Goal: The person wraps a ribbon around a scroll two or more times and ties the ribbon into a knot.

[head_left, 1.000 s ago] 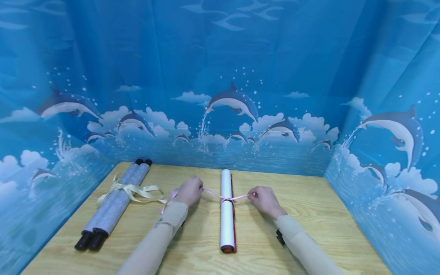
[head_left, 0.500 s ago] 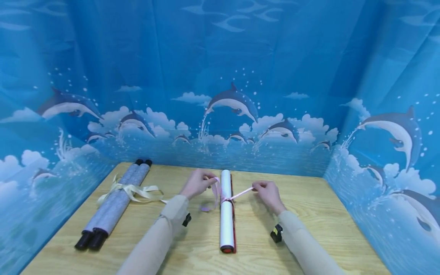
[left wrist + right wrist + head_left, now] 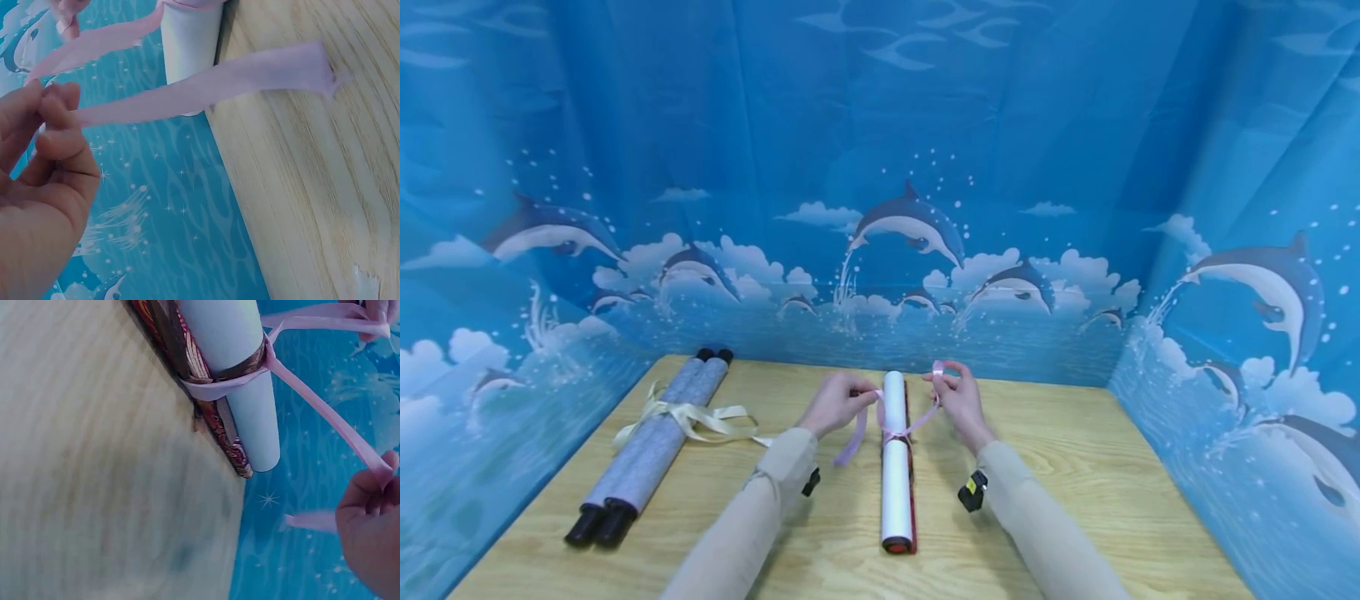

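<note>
A white rolled scroll [image 3: 895, 492] lies lengthwise on the table, with a dark red patterned piece along its right side. Round its middle runs a pink ribbon [image 3: 215, 389], knotted on top. Left of the scroll, my left hand [image 3: 837, 404] pinches one end of the ribbon between thumb and fingers; a loose tail [image 3: 250, 75] hangs from it. My right hand [image 3: 962, 406] holds the other end on the right, raised above the table. In the right wrist view the ribbon stretches from the knot to the right-hand fingers [image 3: 369, 494].
Two grey rolled scrolls [image 3: 658, 450] with black end knobs lie together at the left, tied with a cream ribbon [image 3: 688, 414]. A blue dolphin-print curtain [image 3: 880, 317] stands along the table's back and sides. The wooden table [image 3: 1052, 467] runs under everything.
My left hand has come in toward the scroll, its ribbon end going from taut to slack. My right hand has moved up and inward, and its ribbon end now bends up over the fingers.
</note>
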A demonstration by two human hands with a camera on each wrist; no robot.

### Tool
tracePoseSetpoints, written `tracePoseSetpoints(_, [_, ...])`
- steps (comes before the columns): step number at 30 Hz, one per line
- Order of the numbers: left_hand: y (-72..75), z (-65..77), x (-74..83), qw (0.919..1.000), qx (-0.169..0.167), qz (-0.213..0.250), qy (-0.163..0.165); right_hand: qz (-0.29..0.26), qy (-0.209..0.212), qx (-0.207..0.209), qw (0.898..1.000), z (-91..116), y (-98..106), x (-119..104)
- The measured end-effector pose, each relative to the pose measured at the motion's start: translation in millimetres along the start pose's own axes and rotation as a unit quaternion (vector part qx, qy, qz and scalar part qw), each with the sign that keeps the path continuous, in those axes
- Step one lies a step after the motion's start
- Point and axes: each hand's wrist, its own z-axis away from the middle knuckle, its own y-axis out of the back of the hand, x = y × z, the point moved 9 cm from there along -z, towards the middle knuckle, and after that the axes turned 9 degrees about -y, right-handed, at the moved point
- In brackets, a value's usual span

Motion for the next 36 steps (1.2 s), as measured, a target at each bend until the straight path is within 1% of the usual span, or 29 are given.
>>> tracePoseSetpoints(3, [0.4, -0.3, 3.2, 0.9993, 0.002, -0.028, -0.026, 0.016, 0.017, -0.016, 1.0, -0.1, -12.4, -8.9])
tracePoseSetpoints(5, [1.4, -0.8, 5.3, 0.9987, 0.009, -0.035, -0.036, 0.016, 0.033, -0.025, 0.999, -1.2, -19.0, -14.8])
tracePoseSetpoints(8, [0.9, -1.2, 5.7, 0.999, 0.01, -0.023, -0.037, 0.017, 0.051, -0.047, 0.997, -2.2, -28.3, -20.2])
tracePoseSetpoints(10, [-0.6, -1.5, 5.0, 0.9994, 0.006, -0.012, -0.031, 0.039, 0.06, -0.073, 0.995, -2.0, -36.4, -20.7])
tracePoseSetpoints(11, [-1.7, -1.8, 4.3, 0.9995, 0.002, -0.007, -0.03, 0.06, 0.061, -0.09, 0.992, -1.5, -41.1, -19.4])
tracePoseSetpoints(13, [-3.7, -2.5, 3.9, 0.9994, -0.002, -0.004, -0.035, 0.121, 0.07, -0.126, 0.982, 0.7, -51.8, -16.4])
tracePoseSetpoints(14, [-4.3, -2.9, 3.9, 0.9993, -0.004, -0.005, -0.038, 0.156, 0.081, -0.143, 0.974, 2.7, -57.6, -15.7])
tracePoseSetpoints(16, [-5.4, -2.8, 3.7, 0.9992, -0.005, 0.002, -0.041, 0.221, 0.106, -0.172, 0.954, 7.0, -68.2, -14.2])
tracePoseSetpoints(18, [-6.0, -2.2, 3.1, 0.9992, -0.005, 0.005, -0.04, 0.268, 0.129, -0.183, 0.937, 10.2, -76.0, -13.1])
tracePoseSetpoints(19, [-6.1, -1.7, 3.0, 0.9992, -0.004, 0.006, -0.038, 0.283, 0.138, -0.183, 0.931, 11.4, -78.7, -12.9])
tracePoseSetpoints(20, [-6.3, -1.1, 2.2, 0.9994, -0.004, 0.008, -0.033, 0.293, 0.145, -0.182, 0.927, 12.0, -80.7, -12.6])
tracePoseSetpoints(22, [-6.8, -0.6, 2.2, 0.9994, -0.004, 0.006, -0.032, 0.304, 0.147, -0.178, 0.924, 12.0, -82.5, -10.4])
tracePoseSetpoints(23, [-7.2, -0.6, 2.3, 0.9994, -0.003, 0.006, -0.033, 0.313, 0.151, -0.178, 0.921, 12.2, -83.2, -9.5])
tracePoseSetpoints(27, [-7.2, -1.7, 4.1, 0.999, 0.008, 0.007, -0.045, 0.335, 0.157, -0.191, 0.909, 13.3, -83.8, -4.5])
tracePoseSetpoints(29, [-7.2, -1.9, 4.6, 0.9986, 0.014, 0.011, -0.049, 0.339, 0.157, -0.185, 0.909, 12.4, -80.3, -3.4])
tracePoseSetpoints(30, [-7.1, -2.0, 4.2, 0.9987, 0.016, 0.01, -0.048, 0.336, 0.156, -0.177, 0.912, 11.6, -77.4, -3.6])
tracePoseSetpoints(34, [-7.6, -1.4, 1.2, 0.9991, 0.022, 0.014, -0.032, 0.305, 0.138, -0.126, 0.934, 8.9, -60.2, -7.9])
tracePoseSetpoints(36, [-7.6, -1.7, -0.3, 0.9993, 0.026, 0.014, -0.022, 0.279, 0.132, -0.111, 0.945, 9.2, -52.7, -11.6])
